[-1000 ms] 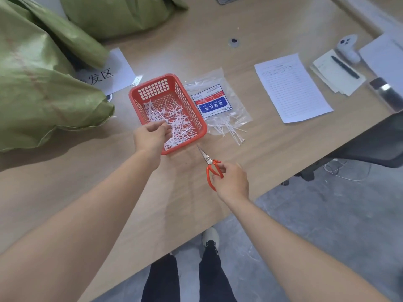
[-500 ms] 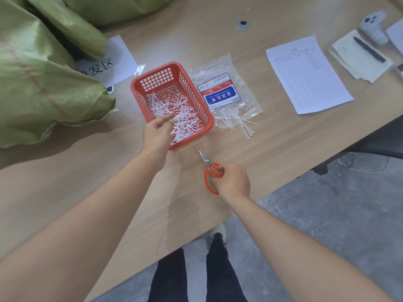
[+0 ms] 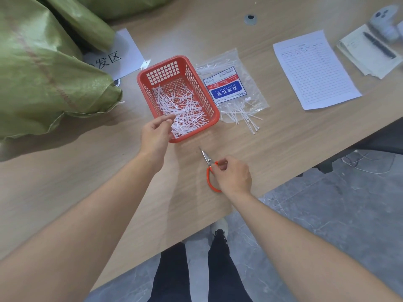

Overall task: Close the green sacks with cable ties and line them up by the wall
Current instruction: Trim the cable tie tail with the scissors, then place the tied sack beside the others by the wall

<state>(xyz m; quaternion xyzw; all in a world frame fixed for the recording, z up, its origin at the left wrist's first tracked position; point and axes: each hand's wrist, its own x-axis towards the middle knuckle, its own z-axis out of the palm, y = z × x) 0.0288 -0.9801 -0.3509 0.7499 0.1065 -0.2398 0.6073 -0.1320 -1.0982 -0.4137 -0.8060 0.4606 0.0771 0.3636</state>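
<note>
A big green woven sack [image 3: 43, 79] lies on the wooden table [image 3: 87, 182] at the left, and another green sack [image 3: 122, 5] lies at the top edge. A red plastic basket [image 3: 162, 62] holds several white cable tie pieces [image 3: 183, 107]. Beside it on the right is a clear bag of cable ties [image 3: 231, 88], with ties spilling from its near end. My left hand [image 3: 156, 134] hovers over the basket's near corner, fingers apart and holding nothing. My right hand [image 3: 234, 175] grips the orange handles of scissors [image 3: 206, 158] that rest on the table, blades pointing at the basket.
A white sign sheet [image 3: 115, 57] sticks out from under the sack. A lined form [image 3: 314, 70], a notepad with a pen [image 3: 368, 53] and a white device [image 3: 383, 20] lie at the right. The table's edge runs diagonally near my legs; a dark chair [image 3: 381, 138] stands at the right.
My left hand has lifted back from inside the basket to its near corner and its fingers have spread. My right hand has stayed on the scissors. The camera has tilted slightly.
</note>
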